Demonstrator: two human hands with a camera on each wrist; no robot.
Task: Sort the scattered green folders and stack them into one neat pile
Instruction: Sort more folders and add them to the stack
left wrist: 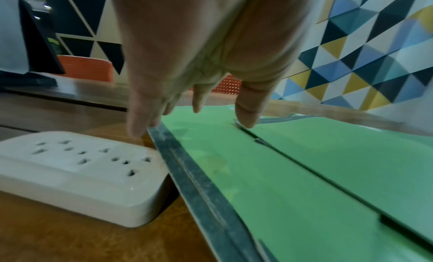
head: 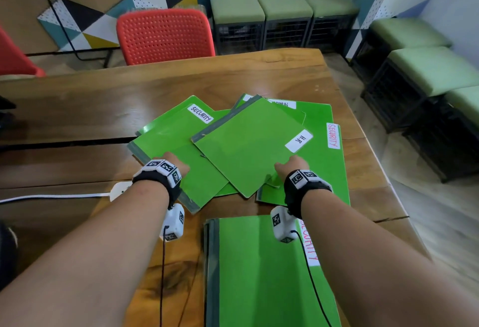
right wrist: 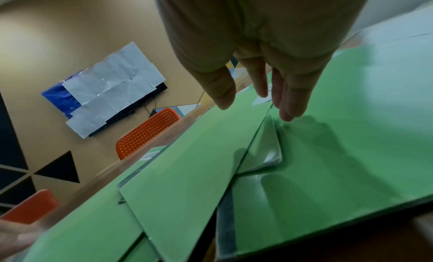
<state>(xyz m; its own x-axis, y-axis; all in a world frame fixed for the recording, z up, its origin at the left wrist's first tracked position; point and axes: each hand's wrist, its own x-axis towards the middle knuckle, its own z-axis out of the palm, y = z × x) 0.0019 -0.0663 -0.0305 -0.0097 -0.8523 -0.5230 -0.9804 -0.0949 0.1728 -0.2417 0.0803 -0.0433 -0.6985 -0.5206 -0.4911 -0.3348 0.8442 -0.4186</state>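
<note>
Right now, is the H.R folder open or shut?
Shut. The H.R folder lies flat atop the scattered folders, cover down, no pages showing.

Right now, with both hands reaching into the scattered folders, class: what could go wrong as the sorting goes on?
1. The H.R folder lies askew on top of others; lifting one from beneath could slide it off.
2. The left hand reaches down beside the white power strip, so a dragged folder may knock it.
3. The right-hand SECURITY folder lies near the table edge and might slip over.
</note>
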